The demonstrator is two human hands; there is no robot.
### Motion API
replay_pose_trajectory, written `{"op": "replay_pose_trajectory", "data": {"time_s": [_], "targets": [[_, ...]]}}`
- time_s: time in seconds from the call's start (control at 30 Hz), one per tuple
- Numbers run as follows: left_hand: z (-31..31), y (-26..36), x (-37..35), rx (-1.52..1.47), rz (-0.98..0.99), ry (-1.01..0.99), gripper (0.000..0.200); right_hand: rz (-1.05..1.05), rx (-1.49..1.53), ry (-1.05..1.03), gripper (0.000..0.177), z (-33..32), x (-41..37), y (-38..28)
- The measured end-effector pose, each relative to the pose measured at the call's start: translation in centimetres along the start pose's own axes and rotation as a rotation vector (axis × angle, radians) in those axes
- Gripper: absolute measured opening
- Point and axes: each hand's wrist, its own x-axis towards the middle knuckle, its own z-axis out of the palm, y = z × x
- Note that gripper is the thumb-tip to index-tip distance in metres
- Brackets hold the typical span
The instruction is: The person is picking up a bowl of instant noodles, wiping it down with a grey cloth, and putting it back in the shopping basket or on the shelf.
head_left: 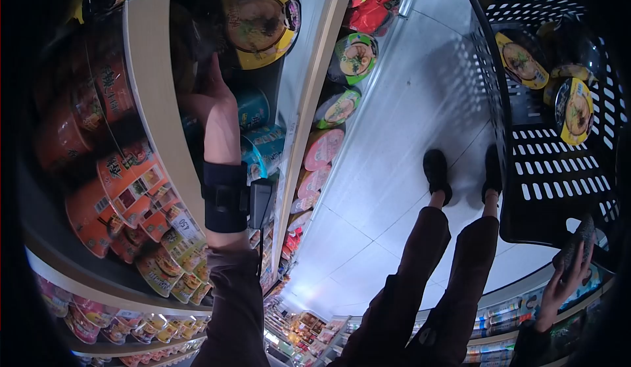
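My left hand (209, 84) reaches into a shelf compartment, beside a large round noodle bowl (259, 24) with a black and yellow lid. Its fingers are dark and partly hidden, so I cannot tell what they hold. Teal noodle cups (263, 150) stand below that arm. At the right, my right hand (570, 272) has its fingers wrapped round the dark handle (577, 242) at the end of a black shopping basket (526, 230). Inside the basket lie several black and yellow noodle bowls (576, 111).
Orange noodle cups (135, 183) fill the shelf left of my left arm. A wooden shelf edge (154, 71) runs close beside that arm. Green and pink bowls (323, 149) line a lower shelf. The pale tiled floor (394, 170) lies between the shelf and basket.
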Motion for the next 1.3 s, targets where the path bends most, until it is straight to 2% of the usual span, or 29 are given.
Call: {"op": "replay_pose_trajectory", "data": {"time_s": [0.1, 0.2, 0.37, 0.6, 0.67, 0.7, 0.77, 0.87, 0.97, 1.0, 1.07, 1.1, 1.17, 1.2, 1.27, 1.3], "targets": [[0.5, -0.8, 2.0, -0.084, 0.013, 0.074, 0.057, 0.051, 0.014, 0.000, 0.038, -0.4, 0.6, -0.7], [0.7, -0.7, 3.2, -0.034, 0.029, 0.203, 0.054, 0.073, 0.000, -0.029, 0.037, -0.6, 0.6, -1.1], [0.6, -0.7, 4.9, -0.049, 0.040, -0.039, 0.050, 0.077, -0.036, -0.071, 0.038, -1.0, 1.1, -1.7], [-1.1, -2.6, 8.3, -0.087, 0.047, -0.030, 0.045, 0.120, 0.039, -0.044, 0.040, -0.8, 1.2, -1.9], [-2.5, -4.1, 9.7, 0.429, 0.292, -0.083, 0.048, 0.100, 0.011, -0.050, 0.040, -0.9, 1.3, -1.9], [-2.1, -3.8, 9.4, 0.429, 0.291, -0.082, 0.048, 0.099, 0.010, -0.051, 0.040, -0.9, 1.3, -1.9], [-1.2, -3.1, 9.0, 0.016, 0.014, 0.067, 0.049, 0.093, 0.004, -0.045, 0.039, -0.9, 1.2, -2.0], [0.7, -2.0, 6.8, -0.016, -0.032, 0.127, 0.041, 0.115, 0.003, -0.050, 0.039, -0.8, 1.1, -2.0], [0.6, -2.0, 6.2, -0.135, -0.023, 0.196, 0.038, 0.100, 0.009, -0.041, 0.039, -0.9, 1.5, -2.5], [-1.2, -2.5, 7.2, -0.135, -0.023, 0.195, 0.038, 0.100, 0.010, -0.041, 0.039, -0.9, 1.5, -2.5], [-6.8, -4.2, 10.4, 0.757, 0.401, -0.269, 0.046, 0.104, -0.009, -0.036, 0.039, -0.8, 1.4, -2.4], [-7.3, -4.2, 10.5, 0.757, 0.401, -0.269, 0.046, 0.104, -0.009, -0.035, 0.039, -0.8, 1.4, -2.3], [-8.2, -4.3, 10.8, 1.317, 0.742, -0.139, 0.050, 0.104, 0.014, -0.034, 0.039, -0.9, 1.3, -2.2], [-7.8, -4.0, 10.3, 1.317, 0.742, -0.140, 0.050, 0.105, 0.013, -0.034, 0.039, -0.9, 1.2, -2.2], [-7.1, -3.3, 9.1, 1.589, 0.832, -0.134, 0.055, 0.105, 0.000, -0.033, 0.039, -0.9, 1.2, -2.2], [-6.5, -3.0, 8.3, 1.590, 0.832, -0.134, 0.055, 0.105, 0.000, -0.033, 0.039, -0.8, 1.2, -2.2]]}}
